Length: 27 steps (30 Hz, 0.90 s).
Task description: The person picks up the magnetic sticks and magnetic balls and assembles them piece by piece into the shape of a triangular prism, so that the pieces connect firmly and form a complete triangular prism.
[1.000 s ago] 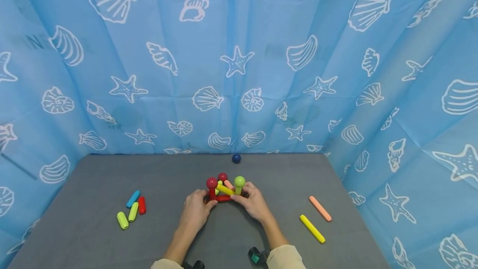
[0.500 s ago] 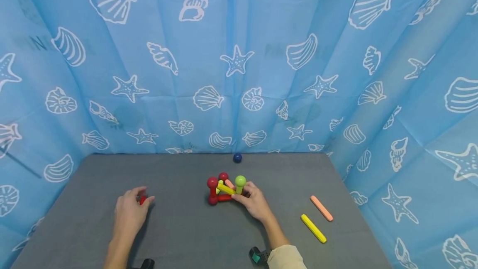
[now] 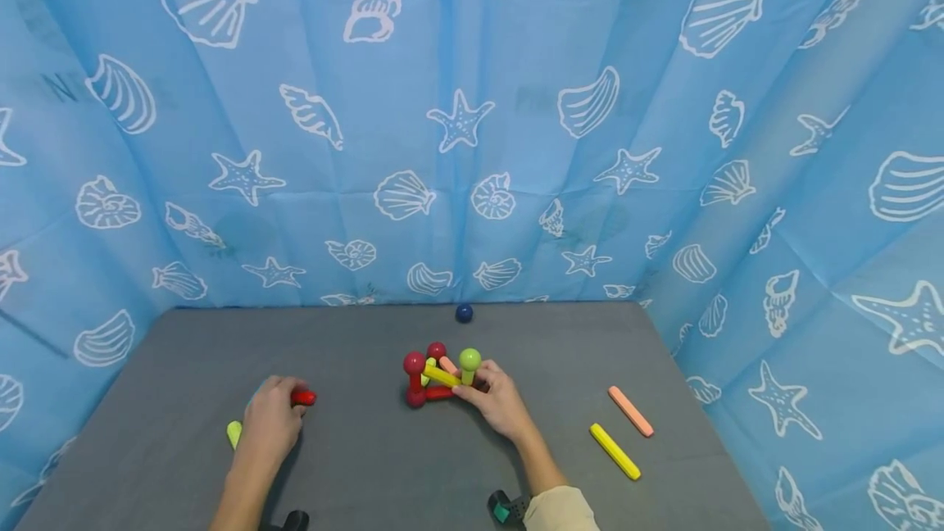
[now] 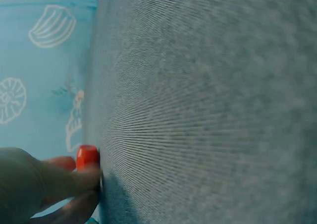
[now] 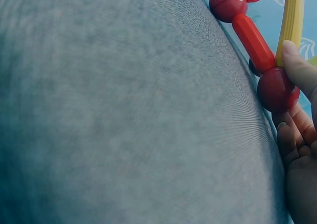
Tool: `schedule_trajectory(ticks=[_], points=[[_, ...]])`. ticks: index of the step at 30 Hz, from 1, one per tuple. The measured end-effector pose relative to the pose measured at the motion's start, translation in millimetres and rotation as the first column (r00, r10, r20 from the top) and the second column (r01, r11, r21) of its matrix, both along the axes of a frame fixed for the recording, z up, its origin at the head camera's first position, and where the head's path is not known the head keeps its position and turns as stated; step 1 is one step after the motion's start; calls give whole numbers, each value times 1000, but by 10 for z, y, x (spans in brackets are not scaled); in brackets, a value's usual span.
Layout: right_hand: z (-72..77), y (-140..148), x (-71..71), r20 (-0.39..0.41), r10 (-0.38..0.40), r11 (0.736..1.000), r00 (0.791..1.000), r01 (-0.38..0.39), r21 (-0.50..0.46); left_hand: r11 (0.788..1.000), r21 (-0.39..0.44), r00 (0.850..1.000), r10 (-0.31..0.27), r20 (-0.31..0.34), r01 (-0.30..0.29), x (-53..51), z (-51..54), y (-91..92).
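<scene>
My left hand [image 3: 271, 416] pinches a short red rod [image 3: 304, 397] on the left side of the table; in the left wrist view the red rod's end [image 4: 87, 156] pokes out past the fingers. Near the middle stands a small frame of balls and rods, with dark red balls [image 3: 415, 364], a lime green ball [image 3: 469, 360] on top and a slanting yellow rod [image 3: 441, 374]. The frame's right corner is gripped by my right hand [image 3: 503, 406]. From the right wrist, the thumb lies against the yellow rod [image 5: 291, 23], just above a lower red ball [image 5: 277, 89].
One lime green rod [image 3: 233, 433] shows beside the left forearm, which hides other pieces. On the right lie a yellow rod [image 3: 615, 451] and a peach rod [image 3: 631, 411]. A dark blue ball [image 3: 464, 313] sits at the back edge, before the blue curtain [image 3: 457, 211].
My left hand has left the frame, reached over to the loose rods at left and picked up the red one, now shifted slightly right. My right hand has stayed on the frame.
</scene>
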State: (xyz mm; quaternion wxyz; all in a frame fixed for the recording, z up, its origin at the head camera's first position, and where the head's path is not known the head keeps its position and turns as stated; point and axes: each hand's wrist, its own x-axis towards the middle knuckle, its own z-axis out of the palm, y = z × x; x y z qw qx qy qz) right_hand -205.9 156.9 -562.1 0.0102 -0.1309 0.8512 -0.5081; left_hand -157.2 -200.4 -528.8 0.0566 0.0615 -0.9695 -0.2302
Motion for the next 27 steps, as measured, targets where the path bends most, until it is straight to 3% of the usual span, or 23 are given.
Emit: schedule_trajectory(ticks=[6, 10, 12, 15, 18, 20, 23, 27], points=[[11, 0, 5, 8, -11, 1000, 1000, 11, 4, 994, -33, 995, -102, 14, 102, -59, -24, -3], [17, 1, 9, 4, -10, 1000, 1000, 10, 0, 988, -71, 989, -140, -37, 137, -101, -46, 56], [15, 0, 11, 0, -10, 1000, 1000, 10, -1, 989, -31, 987, -146, -63, 144, -124, -23, 131], [5, -2, 10, 2, -14, 1000, 1000, 14, -1, 981, 126, 986, -136, -97, 148, -157, 86, 306], [-4, 0, 8, -3, -16, 1000, 1000, 16, -4, 943, 295, 981, -110, -158, 153, -195, 268, 545], [-6, 1, 5, -1, -19, 1000, 1000, 19, -9, 914, 363, 970, -107, -217, 182, -221, 400, 728], [-4, 0, 3, 6, -22, 1000, 1000, 22, -18, 885, 390, 944, -143, -296, 256, -268, 551, 999], [-9, -16, 1, 19, -10, 1000, 1000, 10, -20, 867, 364, 918, -224, -327, 341, -321, 612, 1270]])
